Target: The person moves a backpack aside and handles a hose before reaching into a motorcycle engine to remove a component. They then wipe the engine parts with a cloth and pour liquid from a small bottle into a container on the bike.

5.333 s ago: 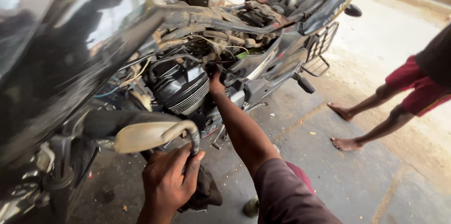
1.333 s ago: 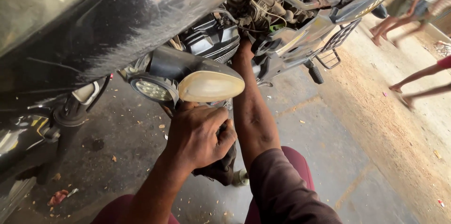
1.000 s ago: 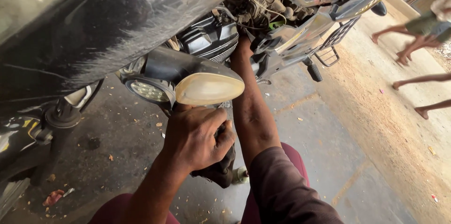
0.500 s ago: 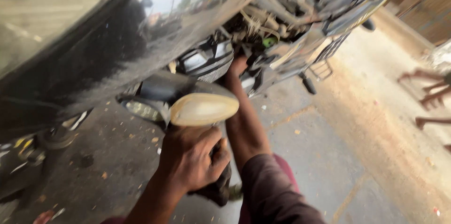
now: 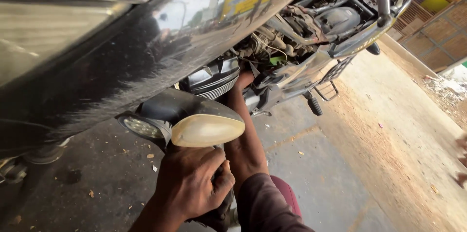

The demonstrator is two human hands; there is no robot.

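Note:
A black motorcycle fills the upper view, its glossy tank [image 5: 121,52] close to my head. My left hand [image 5: 192,186] is closed around a dark grip-like part just below a pale turn-signal lens [image 5: 206,130]. My right arm in a maroon sleeve reaches up under the frame. My right hand [image 5: 242,81] rests against the finned engine cylinder [image 5: 214,79], beneath a tangle of wires with a green connector [image 5: 277,60]. Its fingers are hidden among the engine parts.
A small round lamp [image 5: 141,126] sits left of the lens. A footpeg [image 5: 314,105] and a wire foot guard [image 5: 331,83] stick out toward the concrete floor [image 5: 369,164]. Part of another person's foot [image 5: 460,179] shows at the right edge. Brick walls stand far right.
The view has swung upward and the tank now fills more of it. Both hands hold the same places. The other person's legs have slid almost out of view at the right.

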